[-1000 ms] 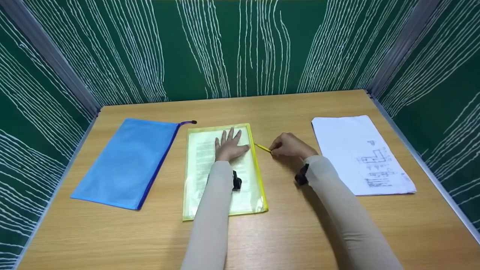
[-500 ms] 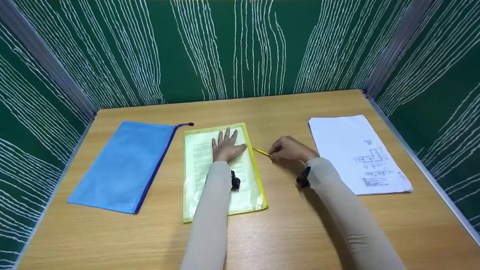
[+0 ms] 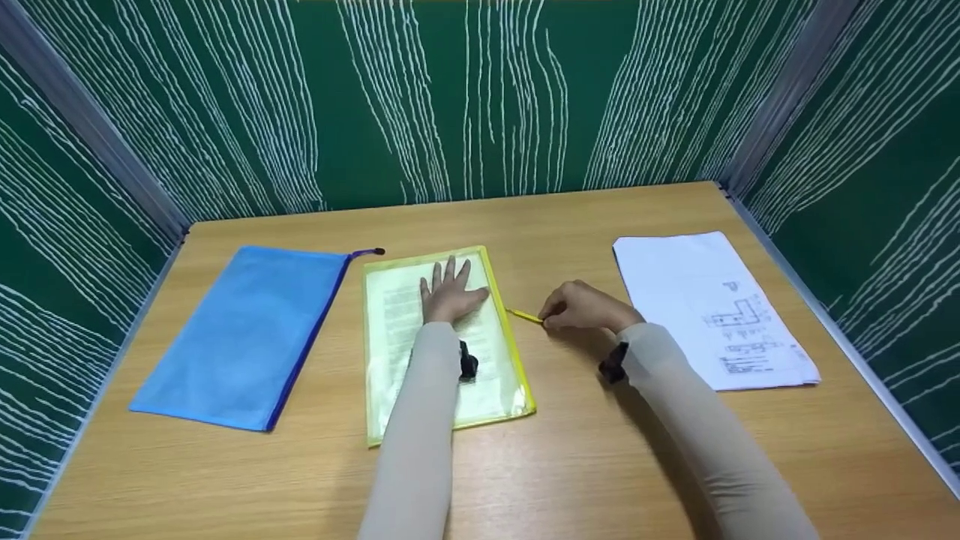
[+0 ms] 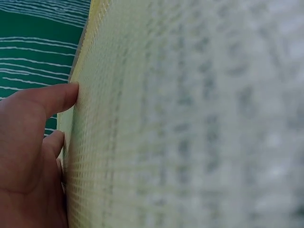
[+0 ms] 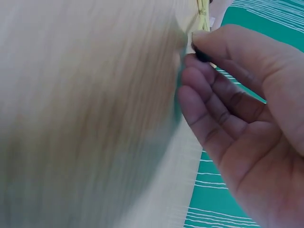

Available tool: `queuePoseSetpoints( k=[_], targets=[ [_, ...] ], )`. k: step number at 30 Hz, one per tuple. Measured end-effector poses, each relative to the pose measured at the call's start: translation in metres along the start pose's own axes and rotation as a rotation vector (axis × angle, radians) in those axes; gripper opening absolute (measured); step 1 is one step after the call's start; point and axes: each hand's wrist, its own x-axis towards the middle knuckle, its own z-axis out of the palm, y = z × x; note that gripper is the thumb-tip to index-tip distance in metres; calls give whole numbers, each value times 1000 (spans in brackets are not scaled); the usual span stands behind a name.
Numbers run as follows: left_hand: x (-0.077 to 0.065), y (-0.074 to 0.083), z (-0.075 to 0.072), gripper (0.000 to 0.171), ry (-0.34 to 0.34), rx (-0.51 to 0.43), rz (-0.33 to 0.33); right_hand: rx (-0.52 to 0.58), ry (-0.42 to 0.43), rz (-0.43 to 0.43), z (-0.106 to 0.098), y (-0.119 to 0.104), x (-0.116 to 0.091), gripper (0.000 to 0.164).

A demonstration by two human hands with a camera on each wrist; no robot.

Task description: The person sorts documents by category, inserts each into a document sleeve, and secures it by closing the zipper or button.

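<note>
right hand drags zipper pull nearer — (left hand stays flat).

No legible text on the pouch's printed sheet or paper stack.

Head view high at the near edge, facing forward and down over the whole bench, left wrist view pressed close against the yellow pouch, right wrist view low beside its zipper pull, pouch shared by all three
</note>
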Motion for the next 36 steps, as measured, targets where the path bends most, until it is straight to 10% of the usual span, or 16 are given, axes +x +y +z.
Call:
queuePoseSetpoints(
  k=[36],
  targets=[
    [2, -4, -4, 73, -14, -42, 11, 35, -65, -143, 13, 4, -41, 15]
  ],
)
